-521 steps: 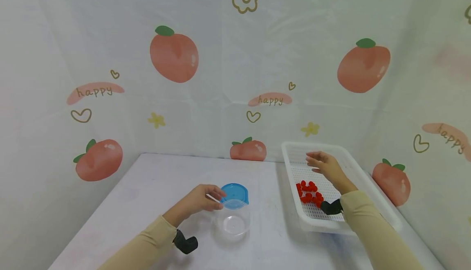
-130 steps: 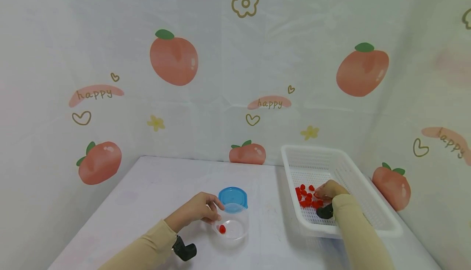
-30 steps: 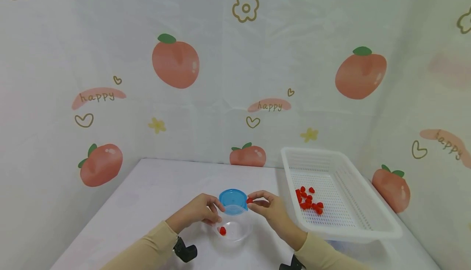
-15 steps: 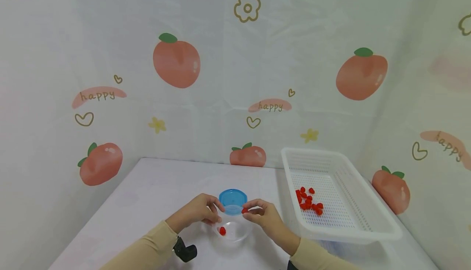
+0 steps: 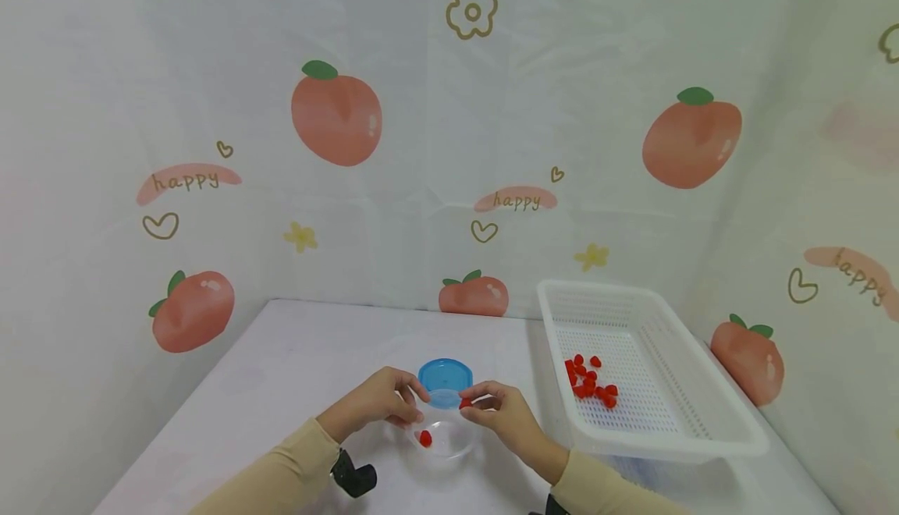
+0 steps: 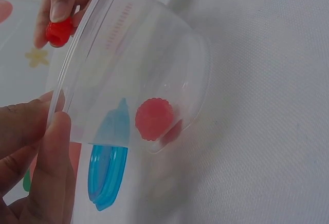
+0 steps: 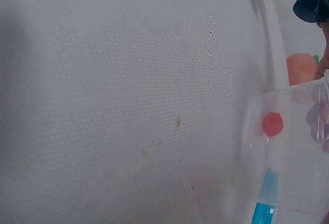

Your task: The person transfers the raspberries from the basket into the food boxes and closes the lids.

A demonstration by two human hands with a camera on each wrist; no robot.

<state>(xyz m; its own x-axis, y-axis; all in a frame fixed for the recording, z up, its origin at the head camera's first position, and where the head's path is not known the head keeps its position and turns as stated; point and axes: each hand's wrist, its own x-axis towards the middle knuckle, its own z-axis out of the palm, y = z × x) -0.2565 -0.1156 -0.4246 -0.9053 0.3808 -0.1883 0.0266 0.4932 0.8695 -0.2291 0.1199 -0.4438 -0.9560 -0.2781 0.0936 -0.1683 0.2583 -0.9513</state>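
Left hand (image 5: 382, 398) on tub (image 5: 455, 440), lid (image 5: 445, 374) behind

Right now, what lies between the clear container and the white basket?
In the head view, the right hand, pinching a red piece, is between the clear container and white basket.

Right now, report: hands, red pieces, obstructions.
Left hand holding clear container by its rim. Right hand pinching red piece near rim. Second piece inside. No obstruction seen; blue lid off.
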